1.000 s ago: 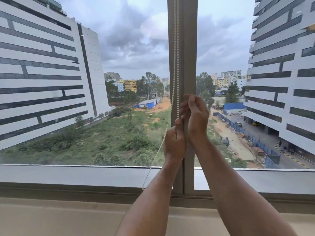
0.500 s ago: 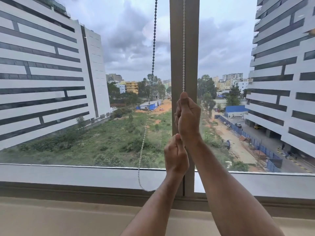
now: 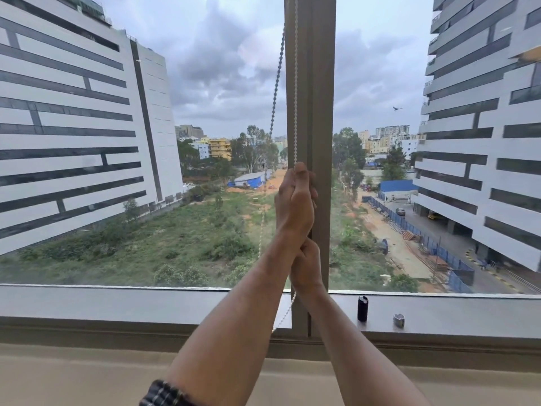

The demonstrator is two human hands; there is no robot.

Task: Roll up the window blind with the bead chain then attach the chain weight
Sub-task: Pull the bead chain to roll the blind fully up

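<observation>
Where it hangs before the window post (image 3: pixel 319 112) at centre, the bead chain (image 3: pixel 295 112) is gripped by both fists. The left hand (image 3: pixel 294 206) is closed on it higher up; the right hand (image 3: pixel 306 266) is closed on it directly below, at six o'clock, touching the left wrist. Half a second ago the right hand was uppermost. On the grey sill (image 3: pixel 117 303), at four o'clock, stand a black cylinder (image 3: pixel 362 308) and a small silver piece (image 3: pixel 399 320), too small to identify. The blind is out of frame.
</observation>
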